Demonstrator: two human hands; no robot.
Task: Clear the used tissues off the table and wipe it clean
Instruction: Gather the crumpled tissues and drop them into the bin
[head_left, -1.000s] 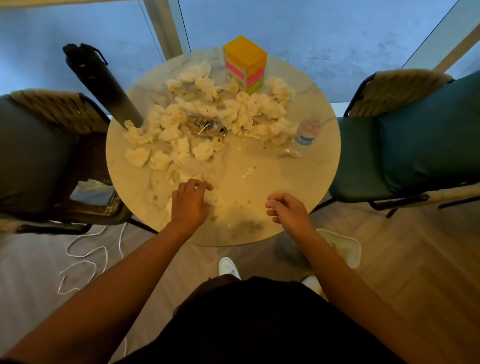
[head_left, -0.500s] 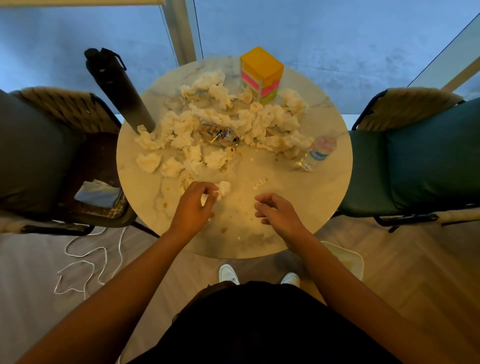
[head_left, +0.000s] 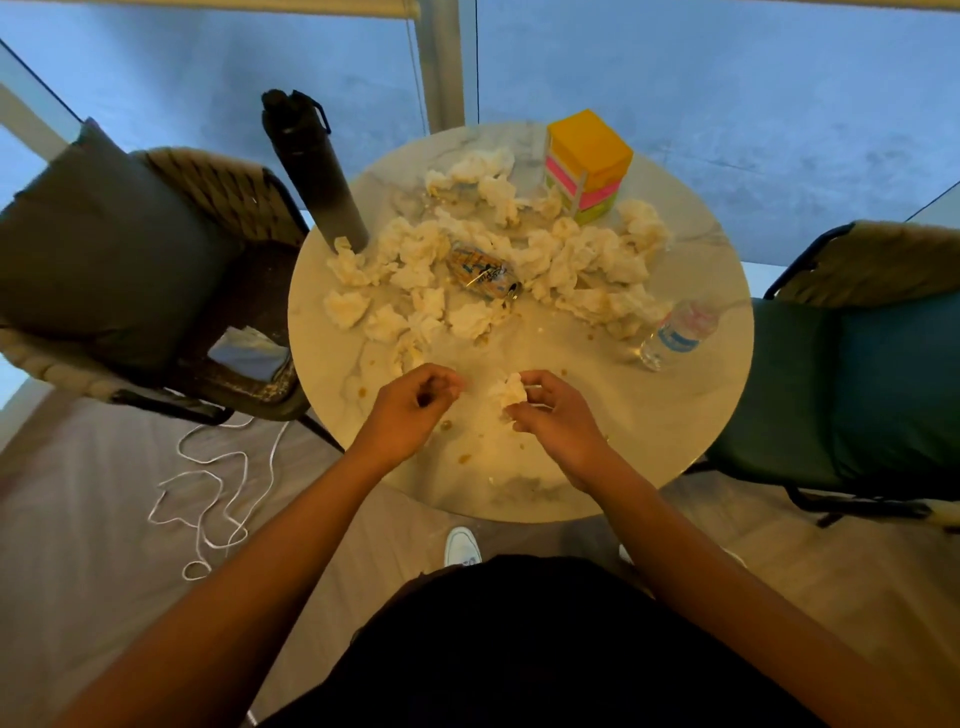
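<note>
While both hands hover over the near half of the round marble table (head_left: 691, 415), the right hand (head_left: 558, 423) pinches a crumpled tissue wad (head_left: 510, 391) between thumb and curled fingers, just above the tabletop. Left hand (head_left: 410, 410): fingers curled inward, tips drawn together near the thumb; nothing visible in the grasp, though I cannot tell if a small scrap is hidden inside. The two hands sit near each other, not touching.

Remaining used tissues (head_left: 587, 260): a loose heap of crumpled white wads across the middle and far half of the table, spreading from the left edge to the right side. A crushed can (head_left: 483, 273) lies on its side in the middle of the heap, touching wads on several sides. Small brownish spots and crumbs (head_left: 464, 458) mark the bare surface near the hands.

Other items on the table: a tall dark flask (head_left: 311, 166) upright at the far left edge, a wad against its base; a stack of coloured boxes (head_left: 589, 163), orange on top, pink and green below, at the far side; a clear plastic bottle (head_left: 678, 335) lying on its side near the right edge.

Off the table: a chair with a grey cushion (head_left: 104, 244) on the left, a teal chair (head_left: 857, 384) on the right, a white cord (head_left: 218, 499) looped on the floor.
</note>
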